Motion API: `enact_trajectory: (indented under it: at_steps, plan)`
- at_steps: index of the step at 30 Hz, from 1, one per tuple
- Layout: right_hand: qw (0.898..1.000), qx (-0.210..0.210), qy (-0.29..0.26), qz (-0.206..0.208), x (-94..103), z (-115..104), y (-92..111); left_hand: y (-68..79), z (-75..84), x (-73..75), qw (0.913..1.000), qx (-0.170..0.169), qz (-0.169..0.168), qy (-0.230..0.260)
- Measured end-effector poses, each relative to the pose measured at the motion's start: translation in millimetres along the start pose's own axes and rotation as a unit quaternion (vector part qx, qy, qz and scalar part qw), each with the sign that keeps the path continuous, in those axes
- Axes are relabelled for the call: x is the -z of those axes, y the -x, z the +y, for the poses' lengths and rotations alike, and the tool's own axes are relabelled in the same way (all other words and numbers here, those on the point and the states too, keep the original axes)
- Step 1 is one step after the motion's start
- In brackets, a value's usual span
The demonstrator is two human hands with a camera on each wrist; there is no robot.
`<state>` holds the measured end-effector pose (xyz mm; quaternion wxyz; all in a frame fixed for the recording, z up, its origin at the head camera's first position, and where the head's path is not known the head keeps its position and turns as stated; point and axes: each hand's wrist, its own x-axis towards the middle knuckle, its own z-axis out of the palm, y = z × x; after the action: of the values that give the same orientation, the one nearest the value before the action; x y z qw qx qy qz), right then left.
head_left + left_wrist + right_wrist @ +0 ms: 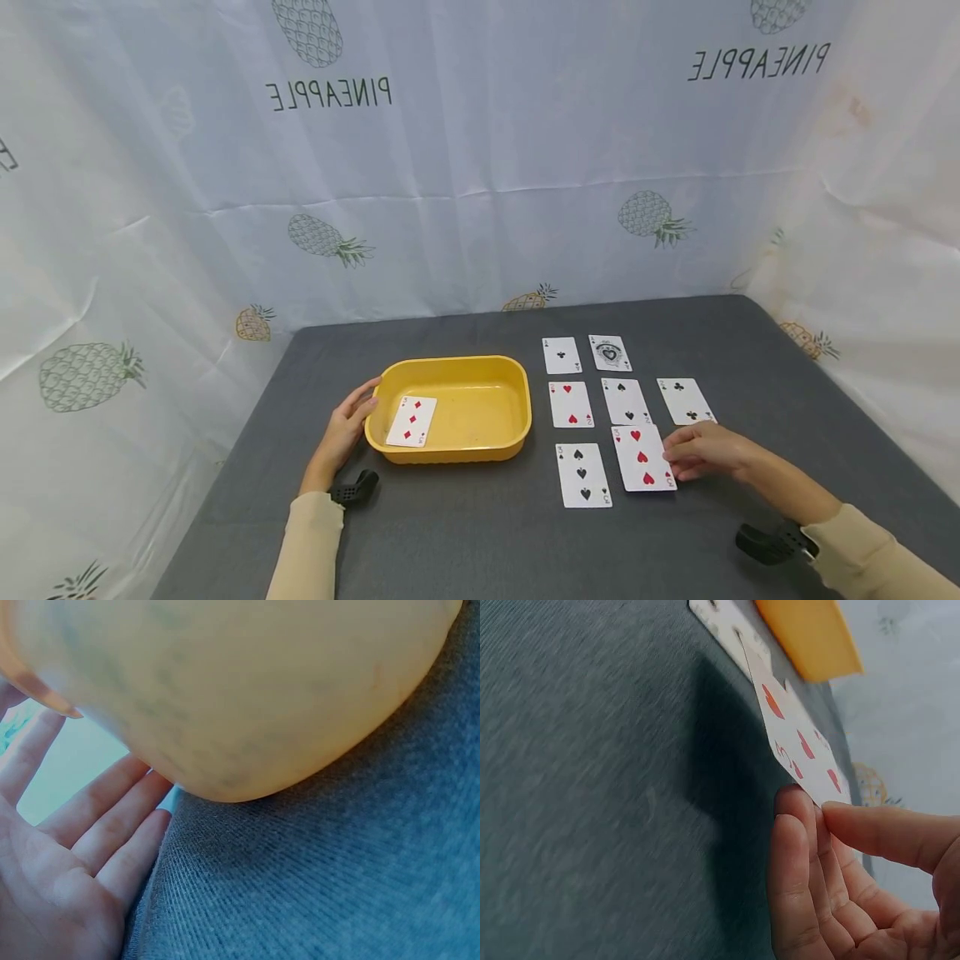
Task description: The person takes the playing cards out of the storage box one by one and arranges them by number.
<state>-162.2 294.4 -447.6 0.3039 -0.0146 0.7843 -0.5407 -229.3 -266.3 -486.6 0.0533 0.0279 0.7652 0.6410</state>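
My right hand (708,452) pinches the three of hearts (643,458) by its right edge, between thumb and fingertips. In the right wrist view that card (799,739) is raised and tilted, with its shadow on the cloth below. The three of spades (583,475) lies just left of it, and the two of spades (625,400) lies behind it. My left hand (347,427) rests against the left side of a yellow tray (517,408). In the left wrist view its fingers (112,825) are fairly straight along the tray's outer wall. The three of diamonds (412,421) lies inside the tray.
Other face-up cards lie right of the tray: the two of hearts (571,404), two of clubs (686,401), ace of clubs (562,356) and ace of spades (610,353). Dark grey cloth (465,533) covers the table. White pineapple-print curtains (480,167) hang behind and at both sides.
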Motion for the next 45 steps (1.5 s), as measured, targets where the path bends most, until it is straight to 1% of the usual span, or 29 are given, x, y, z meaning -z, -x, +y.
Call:
enact_trajectory:
  at_steps: [4, 10, 16, 19, 27, 32, 36, 40, 45]
  plan:
    - [1.0, -0.018, 0.006, 0.006, 3.1, 5.0, 5.5, 0.2, 0.6, -0.4, 1.0, -0.001, 0.002, -0.002]
    - [1.0, -0.023, 0.008, 0.001, 3.2, 9.3, 9.4, -0.4, 1.5, 0.9, 0.9999, -0.002, 0.002, -0.011]
    - [0.999, -0.032, 0.012, 0.007, 2.6, 11.8, 10.3, -0.5, 0.6, 0.0, 1.0, 0.0, 0.002, -0.002]
    - [0.999, -0.041, 0.018, 0.015, 2.0, 11.4, 10.8, -0.3, 0.6, -0.6, 1.0, -0.001, 0.003, 0.001]
    - [0.998, -0.039, 0.042, 0.02, 2.6, 7.7, 11.4, -0.6, -0.9, -0.9, 1.0, -0.008, 0.0, -0.001]
    - [0.996, -0.054, 0.067, 0.038, 3.9, 3.4, 13.2, -0.2, -0.9, -0.8, 0.9999, -0.012, 0.0, 0.003]
    - [0.994, -0.066, 0.066, 0.049, 5.5, -1.4, 15.4, 0.0, -0.8, -0.7, 1.0, -0.008, -0.001, 0.002]
    - [0.996, -0.055, 0.056, 0.038, 6.3, -6.4, 14.4, 0.0, -0.6, -0.5, 1.0, -0.005, -0.003, 0.001]
    - [0.999, -0.021, 0.045, 0.009, 6.9, -18.9, 8.7, -0.2, -0.5, 0.0, 1.0, -0.008, -0.003, -0.002]
